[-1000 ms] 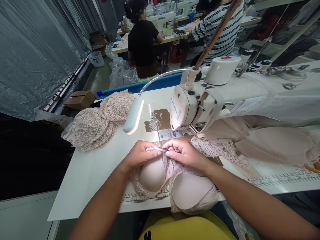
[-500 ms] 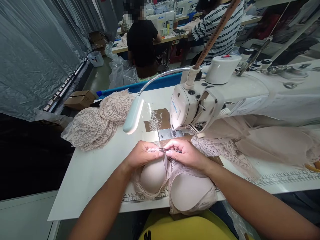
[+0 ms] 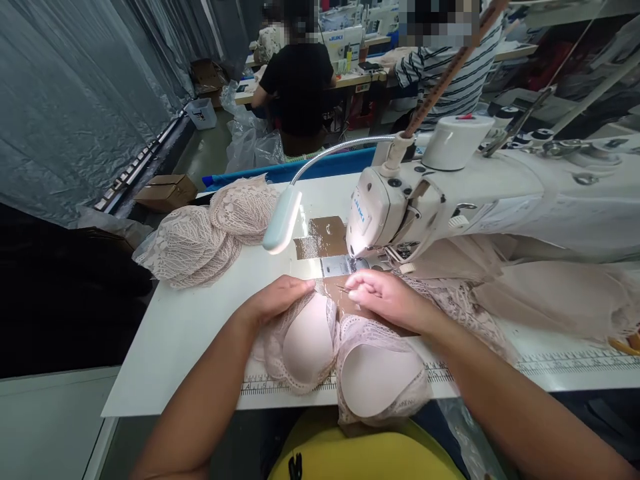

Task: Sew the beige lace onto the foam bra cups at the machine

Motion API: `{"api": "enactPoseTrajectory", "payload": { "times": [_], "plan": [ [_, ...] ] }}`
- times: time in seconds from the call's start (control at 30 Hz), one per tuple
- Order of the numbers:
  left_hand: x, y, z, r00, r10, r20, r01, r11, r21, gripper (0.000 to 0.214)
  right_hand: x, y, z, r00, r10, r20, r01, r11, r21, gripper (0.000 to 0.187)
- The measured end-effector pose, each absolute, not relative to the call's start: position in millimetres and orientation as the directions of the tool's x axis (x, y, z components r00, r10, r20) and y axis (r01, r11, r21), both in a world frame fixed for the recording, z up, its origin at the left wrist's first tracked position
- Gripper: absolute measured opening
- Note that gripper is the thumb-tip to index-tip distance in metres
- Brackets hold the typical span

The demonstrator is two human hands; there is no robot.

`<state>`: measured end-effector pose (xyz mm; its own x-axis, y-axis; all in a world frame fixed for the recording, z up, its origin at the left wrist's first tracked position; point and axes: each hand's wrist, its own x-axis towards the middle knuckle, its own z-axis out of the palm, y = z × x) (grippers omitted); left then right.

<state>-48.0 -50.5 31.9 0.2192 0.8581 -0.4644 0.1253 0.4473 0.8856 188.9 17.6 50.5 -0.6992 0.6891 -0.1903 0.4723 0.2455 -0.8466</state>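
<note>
A pale pink lace bra with two smooth moulded cups (image 3: 379, 380) lies across the front edge of the sewing table, its right cup overhanging. My left hand (image 3: 280, 298) is closed on the upper lace edge of the left cup, thumb along the top. Above the bra, apart from it, my right hand (image 3: 383, 297) is closed around a thin pointed tool (image 3: 343, 288); its tips point left and most of it is hidden in the fingers. Just beyond my hands is the white sewing machine (image 3: 370, 210), its needle area lit over the metal plate (image 3: 336, 266).
A lamp (image 3: 283, 220) on a bendable neck hangs left of the machine head. Lace pieces (image 3: 187, 243) are piled at the table's back left. More beige fabric (image 3: 550, 290) lies under the machine arm. A printed ruler strip (image 3: 575, 355) follows the front edge. Two people sit working beyond.
My hands have moved apart: the right has gone right with the pointed tool, away from the bra's top edge. The left has shifted slightly left, still on the lace. The camera view has shifted slightly.
</note>
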Motion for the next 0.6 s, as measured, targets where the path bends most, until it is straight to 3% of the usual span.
{"api": "enactPoseTrajectory", "payload": {
  "times": [0.13, 0.23, 0.3, 0.4, 0.5, 0.6],
  "plan": [
    [-64.1, -51.8, 37.3, 0.237, 0.843, -0.484, 0.161, 0.457, 0.875, 0.063, 230.4, 6.2, 64.7, -0.661, 0.669, -0.338, 0.691, 0.369, -0.621, 0.036],
    [-62.0, -56.9, 45.3, 0.389, 0.817, -0.425, 0.282, 0.333, 0.9, 0.049, 254.5, -13.9, 53.0, -0.602, 0.678, -0.422, 0.783, 0.396, -0.48, 0.027],
    [-51.1, -63.3, 52.1, 0.41, 0.814, -0.412, 0.512, 0.168, 0.842, 0.05, 260.9, -26.4, 42.0, -0.658, 0.654, -0.372, 0.736, 0.456, -0.501, 0.028],
    [-30.0, -78.2, 62.7, 0.348, 0.847, -0.402, 0.833, -0.082, 0.547, 0.041, 256.1, -35.3, 38.6, -0.712, 0.664, -0.226, 0.649, 0.501, -0.573, 0.033],
    [-24.3, -98.9, 72.5, 0.32, 0.879, -0.354, 0.913, -0.187, 0.363, 0.02, 239.7, -34.5, 51.3, -0.661, 0.744, -0.096, 0.622, 0.472, -0.624, 0.028],
    [-45.1, -120.8, 81.5, 0.202, 0.945, -0.259, 0.94, -0.113, 0.321, 0.006, 211.9, -33.1, 61.2, -0.662, 0.73, -0.167, 0.585, 0.364, -0.725, 0.03]
  ]
}}
